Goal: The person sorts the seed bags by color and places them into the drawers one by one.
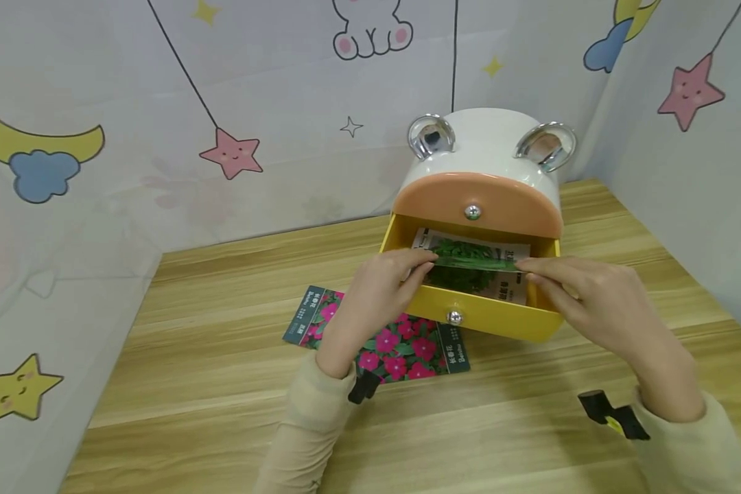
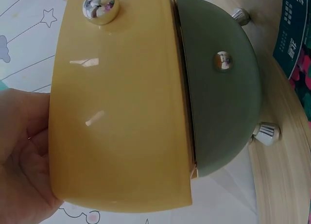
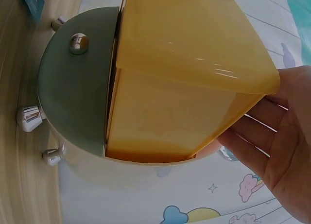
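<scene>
In the head view my left hand (image 1: 373, 298) and right hand (image 1: 599, 305) pinch opposite ends of a thin green packet edge (image 1: 475, 263), seen nearly edge-on. They hold it above a pulled-out yellow drawer (image 1: 500, 319) with a silver knob. Inside that drawer shows a seed packet (image 1: 512, 252) with green leaves and a pale printed border; whether it is separate from the held edge is hard to tell. In the wrist views, the yellow drawer front (image 2: 121, 112) hides my fingertips and the packet.
The drawer belongs to a white cabinet (image 1: 494, 137) with silver ears, an orange upper drawer (image 1: 451, 195) and a green lower drawer (image 3: 73, 88). A pink-flower packet (image 1: 407, 350) lies partly under my left forearm on the wooden table (image 1: 222, 343). Patterned cloth (image 1: 284, 82) hangs behind.
</scene>
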`<state>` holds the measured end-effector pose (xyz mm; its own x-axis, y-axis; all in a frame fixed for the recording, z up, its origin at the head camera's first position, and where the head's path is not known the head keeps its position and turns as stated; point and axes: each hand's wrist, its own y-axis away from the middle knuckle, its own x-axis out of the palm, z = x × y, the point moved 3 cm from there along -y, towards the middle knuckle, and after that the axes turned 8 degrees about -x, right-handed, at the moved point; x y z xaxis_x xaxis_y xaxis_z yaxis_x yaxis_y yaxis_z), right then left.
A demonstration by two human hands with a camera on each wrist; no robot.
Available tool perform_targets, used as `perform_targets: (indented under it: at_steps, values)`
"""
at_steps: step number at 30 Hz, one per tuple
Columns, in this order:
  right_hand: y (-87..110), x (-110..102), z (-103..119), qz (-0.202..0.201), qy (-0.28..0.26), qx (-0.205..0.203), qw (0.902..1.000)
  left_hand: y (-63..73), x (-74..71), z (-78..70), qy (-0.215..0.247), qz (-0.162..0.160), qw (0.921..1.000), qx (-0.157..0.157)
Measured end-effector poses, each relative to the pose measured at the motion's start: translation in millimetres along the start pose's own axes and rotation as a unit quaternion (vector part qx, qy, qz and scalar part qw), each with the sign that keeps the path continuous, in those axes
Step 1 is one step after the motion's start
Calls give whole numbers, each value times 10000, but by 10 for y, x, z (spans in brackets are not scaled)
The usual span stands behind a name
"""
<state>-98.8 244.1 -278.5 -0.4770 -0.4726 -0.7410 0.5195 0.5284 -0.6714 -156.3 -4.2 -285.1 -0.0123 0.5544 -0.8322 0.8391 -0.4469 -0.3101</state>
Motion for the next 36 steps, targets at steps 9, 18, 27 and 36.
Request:
perform_targets:
  at_steps: [9,18,27,36]
  values:
    - [-6,35,3,65,-206,289,9994,-31,6,41,371,-63,9988,-324]
    - [-17,59,-13,194,-333,583,9976,-48,21,56,534,-178,9977,-372]
    - [-13,63,-9,203,-341,647,9971,-19,28,48,566,-673,9957,296]
    - [-21,59,-9,26,-331,520,9981,41,39,18,493,-1426,9824,1104]
